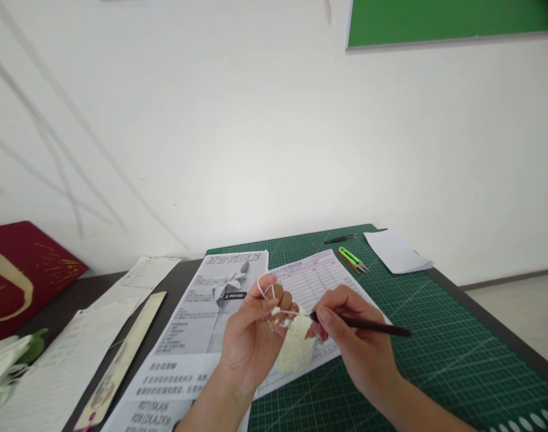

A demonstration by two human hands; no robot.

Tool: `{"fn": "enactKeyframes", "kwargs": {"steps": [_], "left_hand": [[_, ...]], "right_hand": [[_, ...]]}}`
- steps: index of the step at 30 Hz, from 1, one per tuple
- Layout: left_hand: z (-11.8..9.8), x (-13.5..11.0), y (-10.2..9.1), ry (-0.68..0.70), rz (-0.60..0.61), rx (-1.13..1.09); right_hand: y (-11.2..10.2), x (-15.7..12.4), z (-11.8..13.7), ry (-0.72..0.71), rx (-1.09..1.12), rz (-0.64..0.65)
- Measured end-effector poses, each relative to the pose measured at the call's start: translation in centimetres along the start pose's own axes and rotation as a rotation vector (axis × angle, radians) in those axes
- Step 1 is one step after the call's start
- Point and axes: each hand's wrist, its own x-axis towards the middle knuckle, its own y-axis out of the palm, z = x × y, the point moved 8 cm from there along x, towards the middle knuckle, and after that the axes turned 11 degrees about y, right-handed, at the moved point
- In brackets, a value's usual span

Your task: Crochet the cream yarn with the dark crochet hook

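Note:
My left hand [255, 336] is closed, pinching a small piece of white crochet work [275, 311] between thumb and fingers. A strand of white yarn [265, 290] loops over its index finger. In my right hand [352, 336] is a crochet hook [377, 326] with a dark handle, held like a pen. Its thin metal shaft points left and reaches the white stitches at my left fingertips. Below and between the hands, a pale cream ball of yarn [295, 348] rests on the papers, partly covered by my left hand.
A printed pattern sheet [184, 336] and a ruled form [314, 279] lie on the green cutting mat [445, 336]. Beyond are green thread snips [351, 257], black tweezers [339, 239] and white paper [397, 251]. Leftward are a ruler-like strip [125, 354], handwritten sheets [71, 360] and a red bag [40, 264].

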Motion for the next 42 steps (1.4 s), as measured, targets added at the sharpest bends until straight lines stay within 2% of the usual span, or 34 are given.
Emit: {"fn": "enactKeyframes", "kwargs": {"steps": [9, 14, 19, 23, 27, 32, 36, 42], "left_hand": [[0.0, 0.2, -0.2, 0.033, 0.024, 0.079], [0.1, 0.1, -0.4, 0.054, 0.024, 0.13], [0.1, 0.2, -0.8, 0.059, 0.005, 0.161], [0.2, 0.3, -1.1, 0.032, -0.025, 0.108], [0.6, 0.2, -1.0, -0.022, -0.049, -0.009], [0.8, 0.1, -0.5, -0.05, -0.053, -0.164], [0.9, 0.0, -0.2, -0.068, -0.03, -0.195], [0.9, -0.1, 0.1, -0.07, 0.001, -0.182]], "right_hand": [[-0.1, -0.3, 0.3, -0.074, -0.156, -0.02], [-0.2, -0.4, -0.1, -0.064, -0.166, -0.006], [-0.6, -0.5, -0.1, -0.077, -0.174, -0.051], [-0.5, -0.1, -0.7, -0.023, 0.024, -0.04], [-0.1, 0.3, -1.5, 0.05, 0.212, 0.022], [0.2, 0.1, -1.1, 0.009, 0.143, 0.05], [0.0, 0.0, -0.6, -0.018, 0.085, 0.017], [0.1, -0.1, -0.7, 0.0, 0.114, 0.03]]}}
